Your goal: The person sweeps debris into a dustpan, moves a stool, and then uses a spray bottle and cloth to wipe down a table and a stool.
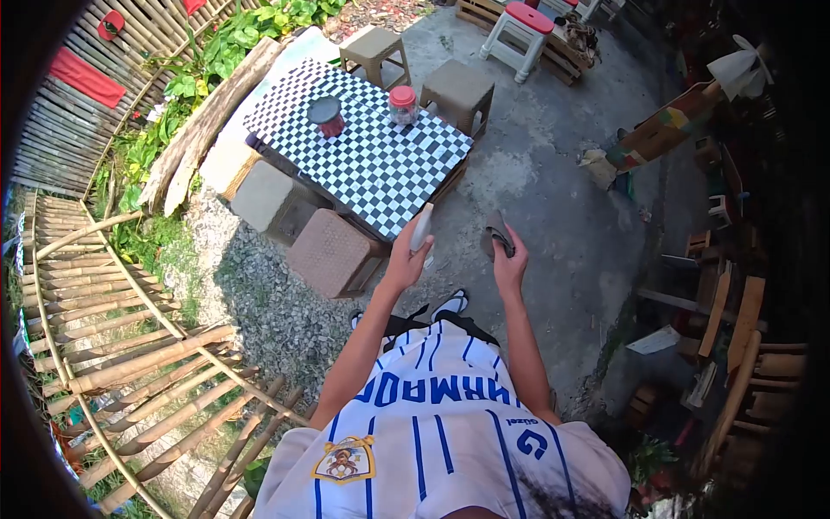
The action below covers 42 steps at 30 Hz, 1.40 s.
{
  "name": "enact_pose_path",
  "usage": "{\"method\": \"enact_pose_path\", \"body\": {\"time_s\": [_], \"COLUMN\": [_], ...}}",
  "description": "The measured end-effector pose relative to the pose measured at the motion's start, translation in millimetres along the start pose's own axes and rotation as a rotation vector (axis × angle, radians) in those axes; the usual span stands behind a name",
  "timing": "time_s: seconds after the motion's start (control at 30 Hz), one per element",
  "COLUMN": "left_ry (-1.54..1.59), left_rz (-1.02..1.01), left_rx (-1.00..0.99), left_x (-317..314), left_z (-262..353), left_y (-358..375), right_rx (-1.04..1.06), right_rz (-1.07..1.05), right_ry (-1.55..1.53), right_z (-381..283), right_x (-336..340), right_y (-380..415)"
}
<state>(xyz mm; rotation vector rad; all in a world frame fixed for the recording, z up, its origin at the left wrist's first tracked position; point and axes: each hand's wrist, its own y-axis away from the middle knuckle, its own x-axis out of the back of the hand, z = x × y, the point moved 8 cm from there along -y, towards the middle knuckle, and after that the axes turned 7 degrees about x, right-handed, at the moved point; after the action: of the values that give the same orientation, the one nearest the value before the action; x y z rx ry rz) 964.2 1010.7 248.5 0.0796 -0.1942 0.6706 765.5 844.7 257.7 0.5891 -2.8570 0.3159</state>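
My left hand (408, 262) is closed around a pale, whitish elongated object (422, 227), held upright near the close corner of the checkered table (372, 164). To its right, my right hand (512, 259) grips a dark grey, folded-looking item (496, 239) over the concrete floor. The two hands are apart. On the table stand a jar with a red lid (403, 105) and a reddish container with a grey lid (327, 116). Neither hand touches the jars.
Brown stools (335, 253) and grey-brown stools (272, 201) surround the table. A red-topped white stool (519, 35) stands at the back. Bamboo railing (130, 372) runs along the left; wooden pieces (745, 322) lie at the right.
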Motion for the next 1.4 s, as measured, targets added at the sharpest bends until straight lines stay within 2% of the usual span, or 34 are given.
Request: {"method": "enact_pose_path", "body": {"time_s": [0.1, 0.23, 0.37, 0.47, 0.5, 0.57, 0.8, 1.03, 1.17, 1.27, 1.4], "left_ry": [0.008, -0.019, -0.076, -0.002, -0.037, -0.020, -0.082, -0.004, 0.032, -0.002, -0.078], "left_rz": [0.060, 0.065, -0.009, -0.087, -0.044, -0.050, 0.072, 0.138, 0.120, 0.024, -0.100], "left_rx": [0.002, -0.024, -0.053, 0.072, 0.010, 0.059, 0.079, 0.039, 0.042, 0.071, 0.025], "left_x": [54.0, 118.5, 168.3, 200.0, 210.2, 226.9, 300.3, 396.3, 453.1, 501.3, 565.1], "left_z": [-12.9, -18.0, -16.9, -25.7, -23.4, -31.3, -61.8, -87.1, -110.5, -124.3, -131.7], "left_y": [17.0, 32.8, 48.7, 52.4, 52.9, 51.1, 26.2, -10.5, -42.2, -72.3, -103.6], "right_rx": [0.038, -0.022, -0.035, -0.075, -0.080, -0.079, -0.094, -0.037, -0.051, -0.049, -0.186], "right_rz": [-0.009, 0.001, 0.082, 0.102, 0.100, 0.087, -0.068, -0.163, -0.136, -0.033, 0.113], "right_ry": [0.040, -0.009, -0.032, -0.011, -0.002, -0.002, -0.016, 0.006, 0.023, 0.041, 0.078], "right_z": [-28.1, -46.4, -59.2, -77.8, -85.9, -80.2, -78.1, -112.0, -117.2, -119.2, -131.9], "right_x": [-40.5, -96.9, -143.2, -166.9, -175.0, -194.1, -281.5, -383.7, -448.6, -499.2, -563.8], "right_y": [22.4, 57.8, 90.6, 117.3, 117.8, 120.1, 98.9, 82.0, 80.9, 80.8, 85.6]}}
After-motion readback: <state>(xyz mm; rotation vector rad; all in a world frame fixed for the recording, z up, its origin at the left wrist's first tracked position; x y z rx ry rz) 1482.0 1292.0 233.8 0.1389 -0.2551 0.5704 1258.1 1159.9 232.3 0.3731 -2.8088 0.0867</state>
